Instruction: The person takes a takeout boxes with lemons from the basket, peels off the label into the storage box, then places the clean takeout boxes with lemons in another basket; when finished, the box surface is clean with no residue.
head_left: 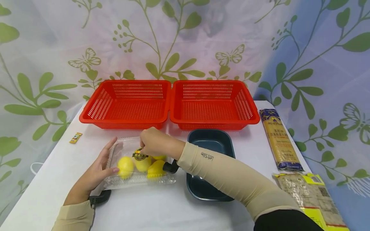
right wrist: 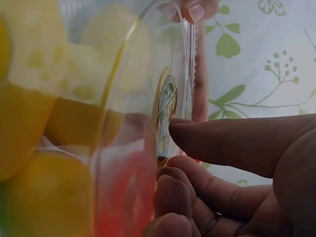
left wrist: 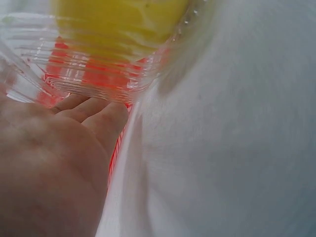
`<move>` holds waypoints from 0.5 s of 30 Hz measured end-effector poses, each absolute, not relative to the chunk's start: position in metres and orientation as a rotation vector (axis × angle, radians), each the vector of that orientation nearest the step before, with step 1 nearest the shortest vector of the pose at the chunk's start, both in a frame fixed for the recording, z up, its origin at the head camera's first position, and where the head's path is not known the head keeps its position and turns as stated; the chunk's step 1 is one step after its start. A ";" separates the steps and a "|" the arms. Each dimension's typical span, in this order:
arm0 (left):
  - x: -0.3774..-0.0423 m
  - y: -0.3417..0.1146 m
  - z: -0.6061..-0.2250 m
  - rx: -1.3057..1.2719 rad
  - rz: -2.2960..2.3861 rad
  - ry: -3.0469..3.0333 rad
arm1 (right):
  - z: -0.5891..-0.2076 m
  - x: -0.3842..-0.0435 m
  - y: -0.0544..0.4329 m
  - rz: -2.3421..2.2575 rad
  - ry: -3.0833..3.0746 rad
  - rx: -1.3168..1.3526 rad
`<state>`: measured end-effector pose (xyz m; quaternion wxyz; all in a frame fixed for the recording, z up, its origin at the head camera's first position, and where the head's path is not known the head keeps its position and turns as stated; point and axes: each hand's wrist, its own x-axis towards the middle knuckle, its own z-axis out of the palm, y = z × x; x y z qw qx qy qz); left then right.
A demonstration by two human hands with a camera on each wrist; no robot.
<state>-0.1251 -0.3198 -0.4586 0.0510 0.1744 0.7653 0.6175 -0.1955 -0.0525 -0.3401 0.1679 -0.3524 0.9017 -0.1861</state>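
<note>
A clear plastic box (head_left: 131, 183) holds several yellow lemon-like fruits (head_left: 125, 166) and lies on the white table. At its left edge, my left hand (head_left: 96, 168) grips it, thumb over the lid and fingers along the side; the left wrist view shows the fingers (left wrist: 106, 121) against the ridged rim. Above the lid is my right hand (head_left: 157, 142) with its fingers curled. Its thumb (right wrist: 217, 140) touches the black and gold label (right wrist: 167, 111) on the lid, and the bent forefinger lies by the label's lower end. I see no clear pinch.
Two red baskets (head_left: 125, 122) (head_left: 214, 122) stand side by side at the back. The right forearm crosses above a dark blue tray (head_left: 209, 189). Along the right edge lie a spaghetti packet (head_left: 280, 141) and a clear-fronted bag (head_left: 309, 192). A small yellow sachet (head_left: 75, 138) lies far left.
</note>
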 end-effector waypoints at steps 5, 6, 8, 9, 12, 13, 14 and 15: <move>-0.125 -0.319 -0.459 0.534 1.886 2.320 | -0.342 -0.194 -0.054 -0.517 2.592 -0.987; -0.125 -0.319 -0.459 0.529 1.887 2.320 | -0.342 -0.194 -0.054 -0.516 2.598 -0.987; -0.125 -0.319 -0.459 0.523 1.887 2.320 | -0.342 -0.194 -0.055 -0.510 2.603 -0.985; -0.126 -0.319 -0.459 0.523 1.887 2.320 | -0.342 -0.194 -0.055 -0.508 2.607 -0.987; -0.126 -0.320 -0.460 0.522 1.887 2.321 | -0.342 -0.194 -0.056 -0.511 2.618 -0.981; -0.126 -0.320 -0.461 0.525 1.889 2.320 | -0.342 -0.193 -0.056 -0.519 2.616 -0.977; -0.127 -0.321 -0.461 0.529 1.890 2.319 | -0.342 -0.193 -0.056 -0.528 2.611 -0.972; -0.127 -0.321 -0.461 0.533 1.891 2.318 | -0.343 -0.193 -0.057 -0.537 2.603 -0.969</move>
